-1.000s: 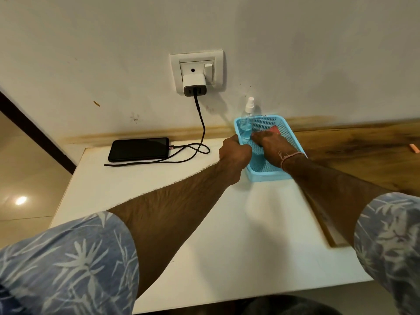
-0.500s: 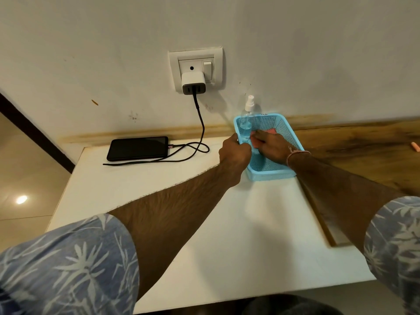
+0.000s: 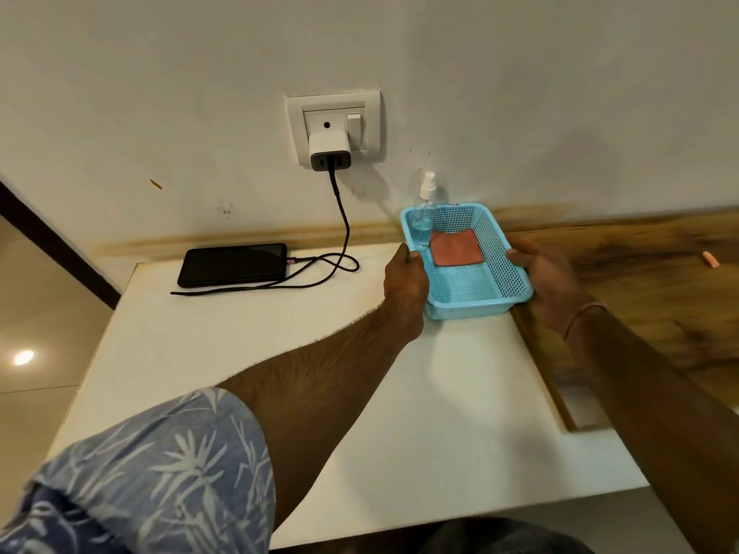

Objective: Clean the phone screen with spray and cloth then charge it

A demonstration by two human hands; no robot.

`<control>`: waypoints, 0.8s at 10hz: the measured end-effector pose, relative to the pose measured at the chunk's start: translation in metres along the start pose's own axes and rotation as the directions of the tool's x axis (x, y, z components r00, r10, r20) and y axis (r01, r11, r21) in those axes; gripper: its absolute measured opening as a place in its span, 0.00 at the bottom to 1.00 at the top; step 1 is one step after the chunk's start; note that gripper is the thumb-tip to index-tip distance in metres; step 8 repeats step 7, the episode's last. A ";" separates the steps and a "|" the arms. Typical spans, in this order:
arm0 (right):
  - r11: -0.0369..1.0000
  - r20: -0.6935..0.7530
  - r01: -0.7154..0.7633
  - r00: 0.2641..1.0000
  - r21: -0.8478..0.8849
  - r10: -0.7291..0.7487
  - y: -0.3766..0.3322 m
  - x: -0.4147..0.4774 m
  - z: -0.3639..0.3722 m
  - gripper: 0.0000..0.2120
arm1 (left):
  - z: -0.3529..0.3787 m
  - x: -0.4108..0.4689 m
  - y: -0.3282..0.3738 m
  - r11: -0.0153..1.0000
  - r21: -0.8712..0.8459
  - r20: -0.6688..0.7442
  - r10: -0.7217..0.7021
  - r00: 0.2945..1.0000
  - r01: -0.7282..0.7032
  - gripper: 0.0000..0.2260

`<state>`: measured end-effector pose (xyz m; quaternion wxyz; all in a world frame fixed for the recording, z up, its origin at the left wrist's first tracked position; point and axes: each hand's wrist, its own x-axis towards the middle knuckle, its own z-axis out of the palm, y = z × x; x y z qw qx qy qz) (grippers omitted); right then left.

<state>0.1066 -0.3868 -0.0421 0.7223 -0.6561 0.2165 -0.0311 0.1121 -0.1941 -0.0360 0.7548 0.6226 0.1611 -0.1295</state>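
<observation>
Blue mesh plastic basket: your left grip and right grip clasp opposite rims, likely so the clear spray bottle stands steady.

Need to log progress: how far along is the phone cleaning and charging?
Nearly done, it seems: the phone is cabled to the plugged-in charger; spray bottle and cloth sit in the basket. Left hand and right hand hold the basket. Remaining: perhaps setting it aside. Screen cleanliness unclear.

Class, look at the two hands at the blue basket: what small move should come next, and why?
Probably let go of the basket: left hand and right hand hold its sides, spray bottle and cloth sit inside, and the cable already meets the phone.
</observation>
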 end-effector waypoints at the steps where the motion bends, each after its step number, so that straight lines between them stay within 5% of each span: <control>1: 0.999 -0.047 0.039 0.998 0.020 -0.038 0.006 0.000 0.004 0.14 | 0.006 0.001 -0.002 1.000 -0.001 -0.019 0.008 1.000 -0.008 0.15; 5: 0.998 -0.105 0.060 0.992 -0.032 -0.063 0.007 -0.001 0.008 0.15 | 0.008 0.002 0.001 1.000 0.024 -0.015 0.002 1.000 -0.001 0.15; 8: 0.952 -0.190 0.139 0.962 -0.273 -0.195 -0.001 -0.023 0.011 0.13 | -0.008 -0.014 0.012 0.990 0.138 0.019 -0.004 1.000 0.002 0.18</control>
